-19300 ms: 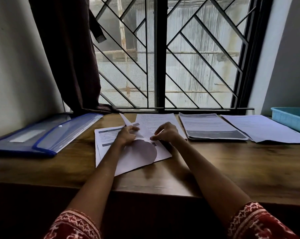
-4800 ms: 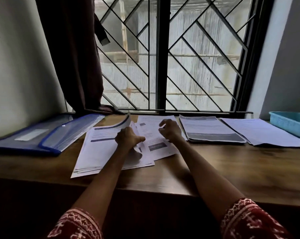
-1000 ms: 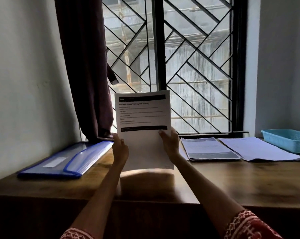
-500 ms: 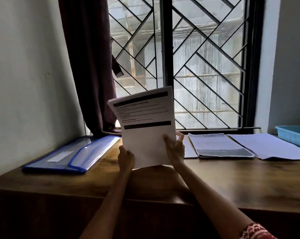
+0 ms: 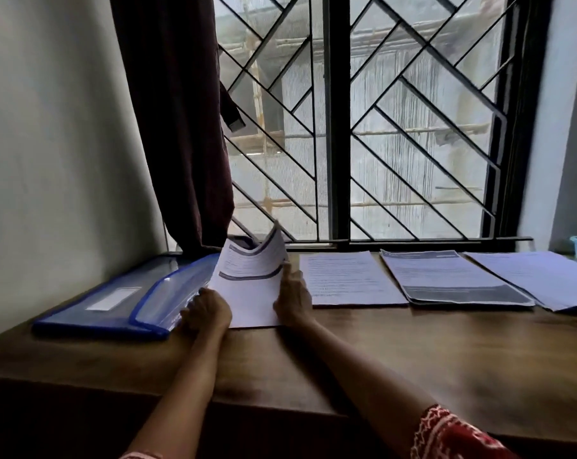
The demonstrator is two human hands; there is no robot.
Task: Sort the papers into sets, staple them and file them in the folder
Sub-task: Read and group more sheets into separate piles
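No text is being made out anywhere. Printed lines and dark bands are being shown on the held sheets [image 5: 247, 276] and on the stacks [image 5: 346, 276] lying on the desk [image 5: 380, 352], but all are too blurred to be read. The white label on the folder [image 5: 115, 303] is being seen as blank.
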